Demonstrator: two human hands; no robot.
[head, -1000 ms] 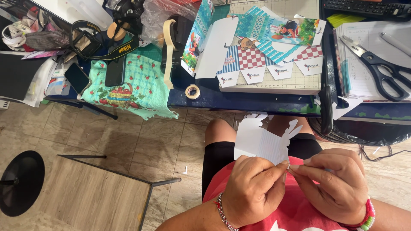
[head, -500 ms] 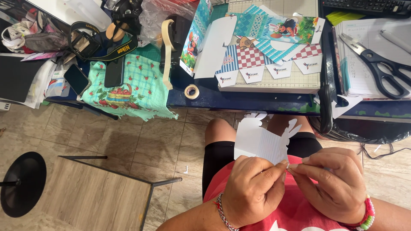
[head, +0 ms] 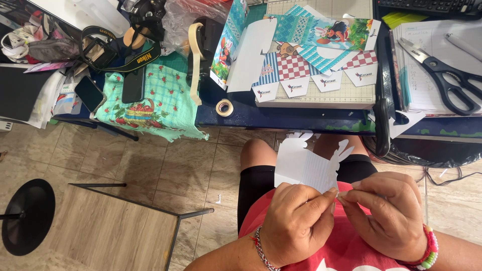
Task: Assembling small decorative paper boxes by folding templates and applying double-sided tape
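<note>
Paper cutout (head: 306, 168), white, scalloped edges, pinched between both hands (head: 346, 223)

Cluttered blue table (head: 301, 118) — green cloth (head: 150, 103), tape roll (head: 224, 107), cutting mat (head: 321, 95), black scissors (head: 444, 75).

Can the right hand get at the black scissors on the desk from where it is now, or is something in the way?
Probably yes. The scissors lie uncovered on a paper stack at the desk's right side, beyond the right hand. Nothing stands between them, but that hand and the left hand are pinching the white paper cutout, so it must let go first.
</note>
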